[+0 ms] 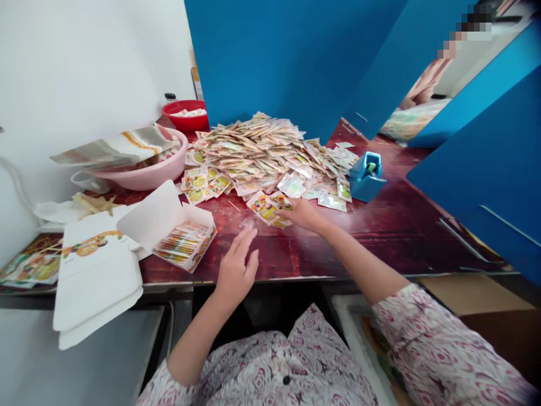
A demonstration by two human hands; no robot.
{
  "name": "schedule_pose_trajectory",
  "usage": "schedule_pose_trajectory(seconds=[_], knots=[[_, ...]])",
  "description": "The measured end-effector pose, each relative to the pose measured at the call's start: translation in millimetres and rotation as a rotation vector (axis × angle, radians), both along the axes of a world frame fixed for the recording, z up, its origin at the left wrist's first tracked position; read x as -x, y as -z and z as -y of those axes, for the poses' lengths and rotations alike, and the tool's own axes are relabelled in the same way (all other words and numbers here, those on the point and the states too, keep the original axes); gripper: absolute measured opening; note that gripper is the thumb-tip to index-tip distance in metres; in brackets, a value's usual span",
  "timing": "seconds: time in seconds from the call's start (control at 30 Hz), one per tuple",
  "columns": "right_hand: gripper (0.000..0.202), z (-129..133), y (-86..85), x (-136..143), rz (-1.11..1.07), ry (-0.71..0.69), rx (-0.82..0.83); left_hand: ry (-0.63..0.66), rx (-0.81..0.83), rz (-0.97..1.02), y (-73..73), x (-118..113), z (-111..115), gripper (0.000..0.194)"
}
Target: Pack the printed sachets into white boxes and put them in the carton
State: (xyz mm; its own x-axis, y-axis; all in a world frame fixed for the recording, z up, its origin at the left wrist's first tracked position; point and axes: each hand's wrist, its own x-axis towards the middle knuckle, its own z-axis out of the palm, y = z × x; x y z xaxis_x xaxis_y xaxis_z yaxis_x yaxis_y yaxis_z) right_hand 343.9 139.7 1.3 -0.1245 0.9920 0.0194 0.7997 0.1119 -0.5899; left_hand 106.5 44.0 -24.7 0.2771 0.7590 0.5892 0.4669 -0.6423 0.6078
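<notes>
My right hand (305, 214) is closed on a few small printed sachets (265, 207), just in front of a big heap of similar sachets (257, 149). To its left my left hand (239, 265) hovers over the table's front edge, fingers stretched out and holding nothing. Left of that hand stands an open white carton (205, 239) with its lid up, a row of sachets (180, 243) packed inside. Flattened white cartons (99, 282) with a printed orange and green design lie beside it, overhanging the table edge.
A blue tape dispenser (367, 177) stands right of the heap. At the left are a pink basin (147, 176) with a striped cloth (122, 148) over it and a red bowl (186, 119). Blue panels (296, 62) rise behind the dark red table (389, 231). Another person's arm (429, 79) shows beyond them.
</notes>
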Motion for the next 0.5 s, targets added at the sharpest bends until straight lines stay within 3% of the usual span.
schedule_pose_trajectory(seconds=[0.1, 0.2, 0.3, 0.4, 0.5], knots=[[0.022, 35, 3.0, 0, -0.202, -0.174, 0.111, -0.026, 0.046, -0.074, 6.8, -18, -13, 0.071], [0.022, 54, 6.1, 4, -0.228, -0.22, 0.14, -0.049, 0.144, -0.131, 12.8, -25, -24, 0.074], [0.023, 59, 12.5, 5, -0.237, -0.203, 0.161, -0.067, 0.348, -0.102, 18.2, -21, -31, 0.06], [0.027, 56, 23.8, 1, -0.398, -0.187, 0.204, -0.03, 0.47, -0.057, 20.4, -12, -32, 0.03], [0.027, 50, 36.0, -5, -0.634, -0.02, 0.223, -0.029, 0.517, -0.033, 18.7, 0, -30, 0.015]])
